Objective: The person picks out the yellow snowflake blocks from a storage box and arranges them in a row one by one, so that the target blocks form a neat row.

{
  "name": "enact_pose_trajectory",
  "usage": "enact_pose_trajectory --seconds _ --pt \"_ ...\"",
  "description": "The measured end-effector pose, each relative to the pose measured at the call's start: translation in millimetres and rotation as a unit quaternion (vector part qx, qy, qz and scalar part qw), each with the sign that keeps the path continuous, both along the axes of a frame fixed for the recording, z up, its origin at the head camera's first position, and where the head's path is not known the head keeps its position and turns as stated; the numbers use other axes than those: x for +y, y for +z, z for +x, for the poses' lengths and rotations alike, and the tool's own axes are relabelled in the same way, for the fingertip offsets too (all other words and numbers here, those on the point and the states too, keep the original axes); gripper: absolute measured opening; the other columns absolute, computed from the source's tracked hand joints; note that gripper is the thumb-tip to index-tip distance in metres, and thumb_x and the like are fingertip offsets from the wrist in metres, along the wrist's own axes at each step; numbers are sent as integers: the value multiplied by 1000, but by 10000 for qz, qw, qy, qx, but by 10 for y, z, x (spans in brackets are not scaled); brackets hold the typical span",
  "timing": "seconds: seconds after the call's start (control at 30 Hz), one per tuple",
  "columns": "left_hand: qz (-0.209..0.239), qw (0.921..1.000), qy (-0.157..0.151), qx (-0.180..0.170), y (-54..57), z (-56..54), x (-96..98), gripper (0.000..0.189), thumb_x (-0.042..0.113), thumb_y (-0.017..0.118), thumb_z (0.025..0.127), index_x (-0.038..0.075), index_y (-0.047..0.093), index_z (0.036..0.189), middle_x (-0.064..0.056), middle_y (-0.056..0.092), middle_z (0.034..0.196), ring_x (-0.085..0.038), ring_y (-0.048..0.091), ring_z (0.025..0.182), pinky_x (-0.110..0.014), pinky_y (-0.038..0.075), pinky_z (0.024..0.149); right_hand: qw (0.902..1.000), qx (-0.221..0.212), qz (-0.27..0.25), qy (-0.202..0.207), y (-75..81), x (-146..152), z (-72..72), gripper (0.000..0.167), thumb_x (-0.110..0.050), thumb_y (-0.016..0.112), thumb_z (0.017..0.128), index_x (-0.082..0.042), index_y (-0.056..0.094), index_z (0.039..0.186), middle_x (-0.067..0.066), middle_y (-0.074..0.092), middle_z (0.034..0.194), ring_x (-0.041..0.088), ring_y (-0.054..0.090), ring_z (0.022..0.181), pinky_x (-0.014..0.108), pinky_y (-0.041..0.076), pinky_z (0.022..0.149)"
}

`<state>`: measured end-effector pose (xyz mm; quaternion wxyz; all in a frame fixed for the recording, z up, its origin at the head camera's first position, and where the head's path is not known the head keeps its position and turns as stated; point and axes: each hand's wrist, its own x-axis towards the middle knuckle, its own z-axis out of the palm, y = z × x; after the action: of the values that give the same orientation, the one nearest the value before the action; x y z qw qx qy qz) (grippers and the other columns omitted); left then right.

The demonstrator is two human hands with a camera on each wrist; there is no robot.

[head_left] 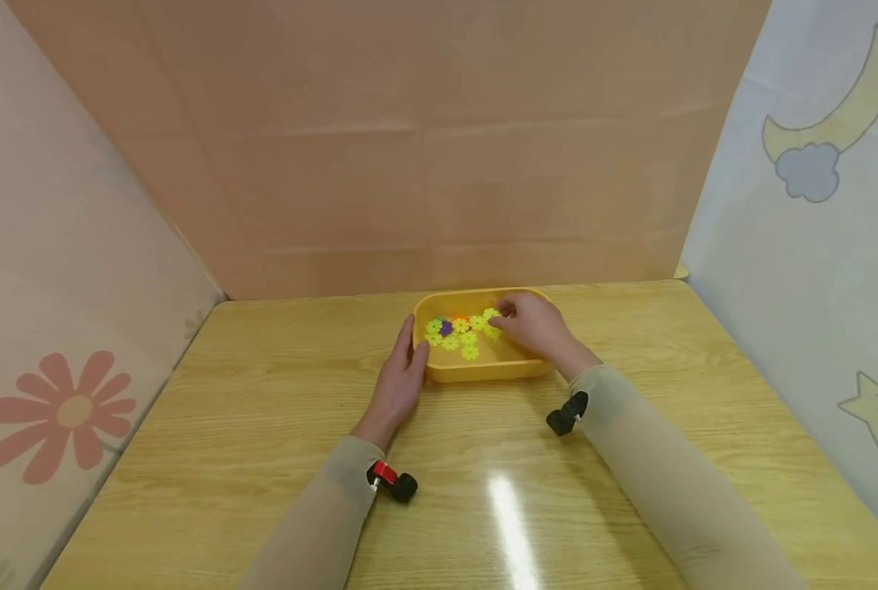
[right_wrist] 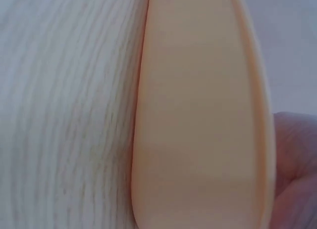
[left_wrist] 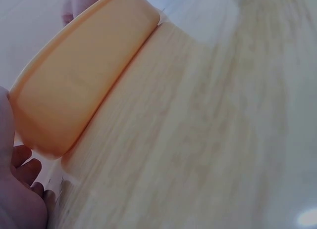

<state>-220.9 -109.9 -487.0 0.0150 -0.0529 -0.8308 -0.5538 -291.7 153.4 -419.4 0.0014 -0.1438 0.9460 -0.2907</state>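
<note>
A yellow plastic tray (head_left: 483,373) stands on the table, holding several small flower-shaped plastic pieces. Most are yellow-green (head_left: 470,351); a purple piece (head_left: 446,328) and some orange-red show among them. My left hand (head_left: 397,383) holds the tray's front left corner, thumb at the rim and fingers along the outer side; its curled fingers (left_wrist: 27,169) show in the left wrist view. Over the front right rim, my right hand (head_left: 538,328) reaches in, thumb and fingers bent at the yellow-green pieces by the right end. Whether it pinches one I cannot tell. The tray wall (right_wrist: 198,110) mostly hides it in the right wrist view.
The wooden table (head_left: 261,426) extends around the tray. A brownish-pink panel (head_left: 424,147) rises close behind it. Pale side walls carry a pink flower (head_left: 75,412) on the left and a moon (head_left: 844,115) on the right. Each wrist wears a small black camera.
</note>
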Motion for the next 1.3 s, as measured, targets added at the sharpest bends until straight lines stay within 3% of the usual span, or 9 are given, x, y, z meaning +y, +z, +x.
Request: enact_pose_trajectory --seconds 0.47,0.8,1.1,1.3 --pt "-15 10000 13 20 17 5 3 66 49 42 120 40 12 178 9 21 181 -18 23 166 -45 24 134 9984 189 -521 140 137 65 476 37 -29 81 104 -2 77 130 8 76 110 27 69 100 49 58 90" --pt "12 10000 52 18 25 15 30 65 47 41 121 36 14 179 8 22 181 -17 23 165 -45 24 134 9951 412 -791 422 152 82 852 31 -25 83 102 -5 79 126 1 73 100 20 65 88 41 56 79" --pt "-10 10000 87 5 40 1 4 64 49 39 120 38 15 178 10 23 181 -16 24 165 -43 24 134 9897 612 -940 884 126 -51 1030 23 -21 88 98 -11 82 118 -5 74 100 13 67 87 37 60 79" --pt "-10 9999 127 -13 37 6 16 65 50 39 120 34 16 179 7 24 181 -19 25 165 -46 25 134 9871 272 -844 1333 45 -137 1076 22 -25 88 98 -12 82 115 -9 73 96 10 64 84 33 59 77"
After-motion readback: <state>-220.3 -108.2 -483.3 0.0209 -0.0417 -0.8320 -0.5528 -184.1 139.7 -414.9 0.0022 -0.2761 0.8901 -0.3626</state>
